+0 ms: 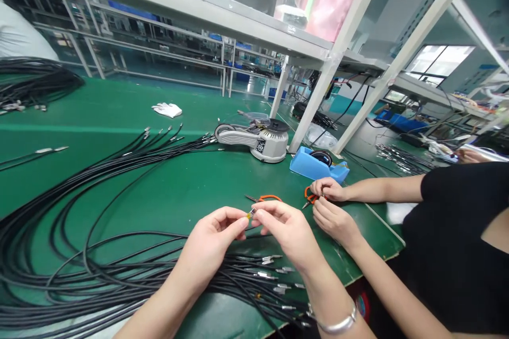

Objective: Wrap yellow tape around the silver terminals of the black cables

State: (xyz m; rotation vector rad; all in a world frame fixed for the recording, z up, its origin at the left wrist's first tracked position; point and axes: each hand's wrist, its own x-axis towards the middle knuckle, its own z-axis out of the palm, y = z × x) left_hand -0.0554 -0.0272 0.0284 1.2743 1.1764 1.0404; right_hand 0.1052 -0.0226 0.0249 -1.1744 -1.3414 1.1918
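Note:
My left hand (pixel 214 233) and my right hand (pixel 288 228) meet above the green table, thumbs and forefingers pinched together. Between their fingertips is a small metal cable connector (pixel 252 212) with a bit of yellow tape (pixel 249 216) on it; the fingers cover most of it. Which fingertips press on the tape and which on the metal, I cannot tell. Just beyond my hands lie orange-handled scissors (pixel 270 198), partly hidden by my right hand. Beneath my wrists spreads a bundle of black cables (pixel 151 265), with silvery connectors (pixel 280 288) at the ends.
A grey tape dispenser (pixel 270 143) stands behind, beside a blue tape holder (pixel 318 165) and a shelf post (pixel 318 106). At right, a co-worker's hands (pixel 332 206) work close to mine, near another orange-handled tool (pixel 309 197). A white glove (pixel 167 110) lies at the back.

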